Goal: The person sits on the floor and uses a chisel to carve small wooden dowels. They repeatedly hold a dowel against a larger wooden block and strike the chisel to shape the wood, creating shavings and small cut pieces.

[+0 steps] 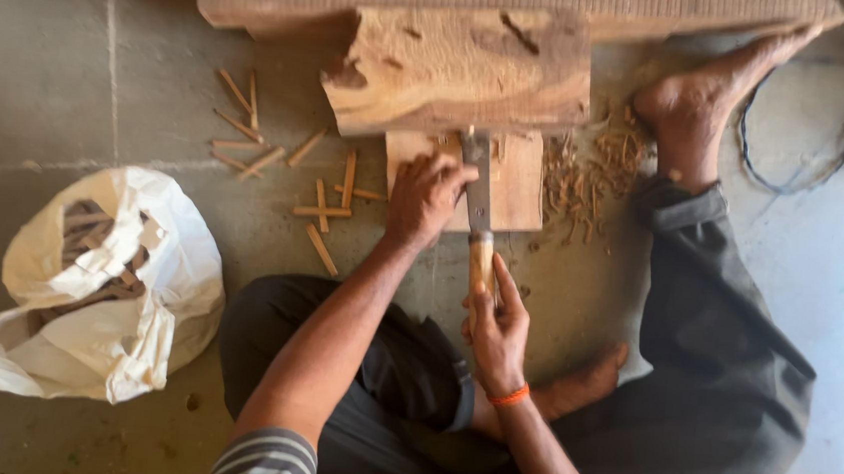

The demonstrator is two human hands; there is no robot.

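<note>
- Centre of the frame: the right hand is wrapped shut around the wooden handle of a broad-bladed knife, with the blade pointing up the picture toward the big rough wood block.
- Just left of the blade, the left hand is curled closed, fingers pinching a small piece of wood against the flat cutting board; what it grips is mostly hidden.
- Fingers and steel sit right beside each other. My read: a slip of the blade sideways could catch those fingertips.
- The board lies on the bare floor, tucked under the block. If it skids, the cut could go astray.
- Cut wooden sticks lie scattered at centre left, and a heap of shavings at centre right, near a bare foot.
- That foot is close to the work; a glancing stroke could travel that way.
- Lower left: a white sack, open, with dark strips inside.
</note>
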